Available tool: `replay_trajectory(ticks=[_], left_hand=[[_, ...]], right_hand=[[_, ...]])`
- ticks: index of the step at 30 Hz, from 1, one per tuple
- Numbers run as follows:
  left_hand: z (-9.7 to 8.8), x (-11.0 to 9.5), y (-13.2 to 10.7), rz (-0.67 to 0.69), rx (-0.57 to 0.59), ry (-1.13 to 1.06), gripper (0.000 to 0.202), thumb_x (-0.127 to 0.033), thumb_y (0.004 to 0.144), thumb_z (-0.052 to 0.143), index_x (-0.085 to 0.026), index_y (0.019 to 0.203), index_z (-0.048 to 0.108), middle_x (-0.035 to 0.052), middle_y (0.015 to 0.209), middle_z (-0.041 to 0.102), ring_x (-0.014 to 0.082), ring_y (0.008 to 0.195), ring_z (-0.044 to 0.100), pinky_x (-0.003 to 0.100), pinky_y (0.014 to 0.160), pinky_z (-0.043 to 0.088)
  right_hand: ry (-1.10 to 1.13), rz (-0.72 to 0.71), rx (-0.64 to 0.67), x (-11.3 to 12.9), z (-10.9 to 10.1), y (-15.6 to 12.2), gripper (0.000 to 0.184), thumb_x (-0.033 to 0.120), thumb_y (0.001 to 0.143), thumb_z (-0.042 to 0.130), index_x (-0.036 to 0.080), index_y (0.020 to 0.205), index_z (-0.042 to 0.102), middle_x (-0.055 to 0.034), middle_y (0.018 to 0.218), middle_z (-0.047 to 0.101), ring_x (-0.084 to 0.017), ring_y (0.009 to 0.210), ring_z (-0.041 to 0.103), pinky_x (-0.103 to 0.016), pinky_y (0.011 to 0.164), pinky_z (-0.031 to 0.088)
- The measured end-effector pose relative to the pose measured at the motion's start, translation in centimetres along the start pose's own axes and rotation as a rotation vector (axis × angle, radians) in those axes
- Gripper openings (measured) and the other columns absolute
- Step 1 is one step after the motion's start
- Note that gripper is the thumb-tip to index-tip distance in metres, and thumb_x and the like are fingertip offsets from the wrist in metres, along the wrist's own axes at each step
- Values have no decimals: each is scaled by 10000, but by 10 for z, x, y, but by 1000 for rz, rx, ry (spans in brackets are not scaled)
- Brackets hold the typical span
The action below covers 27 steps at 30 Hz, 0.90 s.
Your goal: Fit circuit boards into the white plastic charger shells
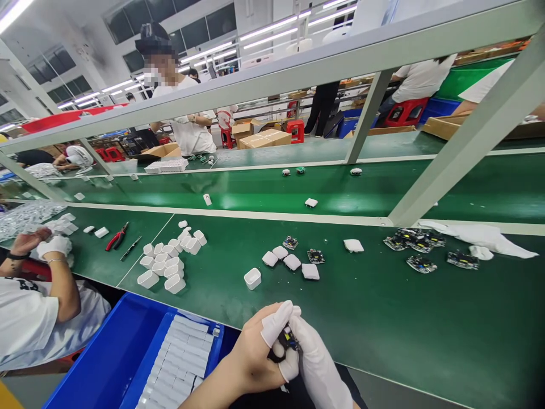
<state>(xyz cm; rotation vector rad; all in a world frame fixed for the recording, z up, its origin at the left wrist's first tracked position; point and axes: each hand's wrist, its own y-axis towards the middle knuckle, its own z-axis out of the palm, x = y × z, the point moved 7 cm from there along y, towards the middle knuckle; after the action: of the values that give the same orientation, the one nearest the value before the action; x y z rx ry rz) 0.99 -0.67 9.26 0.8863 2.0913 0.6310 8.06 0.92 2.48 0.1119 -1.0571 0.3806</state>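
Close in front of me, at the bench's near edge, both hands meet around a small dark circuit board [290, 339] with yellow and white parts. My left hand [255, 347], with white finger cots on its fingertips, pinches the board from the left. From the right, my right hand [315, 360] in a white glove closes on the same board; its fingertips partly cover it. Beyond the hands lie several white square caps [292, 262], two loose circuit boards [315, 256] and an open white housing [252, 278].
Several white housings [174, 267] cluster left of centre, near red-handled pliers [117, 236] and a tweezers-like tool [130, 248]. More circuit boards [421, 264] and a white cloth [489, 237] lie right. A blue bin [106, 352] holds white pieces. A gloved co-worker [55, 284] sits left; a conveyor [251, 187] runs behind.
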Motion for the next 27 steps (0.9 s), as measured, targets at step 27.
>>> replay_trajectory(ticks=[27], left_hand=[[-6,7,-11,173,-107,-65,810,-139,756,540,-57,1483,193,170,1089,707,230,1119,631,377,972,518]], right_hand=[[-100,-35,73,0,-1,-6,411,567,960,409,214,1023,609,-48,870,591,-201,779,558,-339,754,493]])
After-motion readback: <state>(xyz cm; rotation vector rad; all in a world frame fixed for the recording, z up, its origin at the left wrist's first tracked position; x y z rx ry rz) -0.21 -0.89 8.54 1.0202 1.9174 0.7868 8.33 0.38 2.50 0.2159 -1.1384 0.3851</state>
